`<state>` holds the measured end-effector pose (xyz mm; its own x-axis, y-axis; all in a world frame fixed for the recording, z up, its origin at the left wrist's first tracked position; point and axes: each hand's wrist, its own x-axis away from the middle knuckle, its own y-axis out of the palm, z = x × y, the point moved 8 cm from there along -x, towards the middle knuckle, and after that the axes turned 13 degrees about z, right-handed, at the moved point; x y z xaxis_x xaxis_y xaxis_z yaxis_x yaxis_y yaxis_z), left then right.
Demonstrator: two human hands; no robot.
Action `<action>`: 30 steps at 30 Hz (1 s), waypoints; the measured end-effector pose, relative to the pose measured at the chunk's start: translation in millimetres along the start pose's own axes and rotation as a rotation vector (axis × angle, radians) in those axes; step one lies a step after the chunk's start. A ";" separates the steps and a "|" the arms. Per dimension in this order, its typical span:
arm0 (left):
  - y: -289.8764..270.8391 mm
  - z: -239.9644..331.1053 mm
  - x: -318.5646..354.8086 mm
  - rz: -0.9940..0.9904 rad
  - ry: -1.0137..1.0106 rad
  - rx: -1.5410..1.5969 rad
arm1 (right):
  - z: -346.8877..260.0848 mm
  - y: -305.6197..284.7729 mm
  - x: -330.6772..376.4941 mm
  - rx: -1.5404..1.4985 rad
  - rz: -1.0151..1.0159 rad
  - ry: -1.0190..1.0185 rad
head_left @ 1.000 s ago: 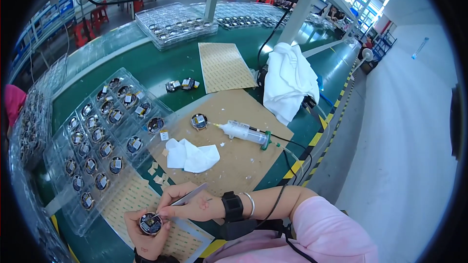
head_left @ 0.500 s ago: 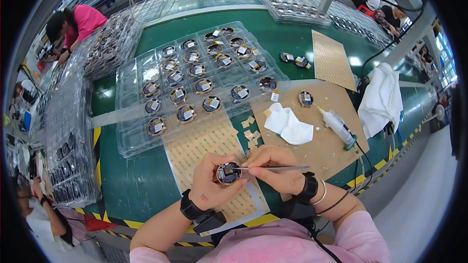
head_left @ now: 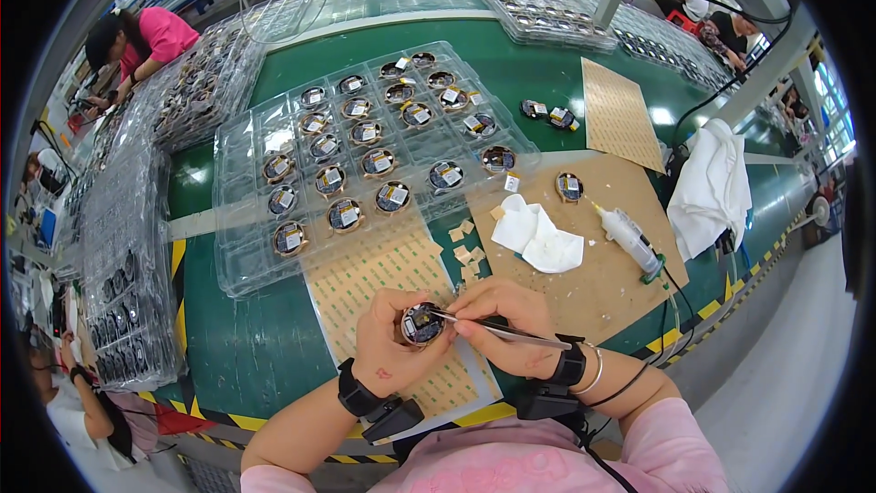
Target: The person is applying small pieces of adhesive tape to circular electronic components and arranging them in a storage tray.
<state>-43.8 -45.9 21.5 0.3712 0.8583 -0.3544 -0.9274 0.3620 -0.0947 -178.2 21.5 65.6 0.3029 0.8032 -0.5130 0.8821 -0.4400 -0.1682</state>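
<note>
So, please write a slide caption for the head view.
Left hand holds a round part; right hand applies tweezers to it.

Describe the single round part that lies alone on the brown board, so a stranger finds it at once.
On the green table, find the brown board right of the clear tray. The round part sits at its far edge, beyond the white cloth, outside any tray pocket.

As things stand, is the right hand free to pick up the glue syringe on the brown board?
Probably not right away: the right hand holds tweezers, though the syringe lies unobstructed.
</note>
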 end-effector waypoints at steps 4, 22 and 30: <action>1.1 -4.4 0.9 -0.017 -0.017 0.021 | 13.8 2.9 2.7 -0.145 -0.014 0.184; 9.5 0.7 2.1 -0.169 0.012 0.114 | 36.9 6.8 7.9 -0.545 -0.104 0.517; 2.9 3.1 -1.5 -0.076 -0.029 0.030 | 5.4 0.9 -3.1 -0.145 -0.100 0.104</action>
<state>-46.9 -45.0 24.6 0.4421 0.8378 -0.3202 -0.8948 0.4368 -0.0927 -180.3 16.4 62.5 0.2402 0.8804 -0.4088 0.9500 -0.2998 -0.0875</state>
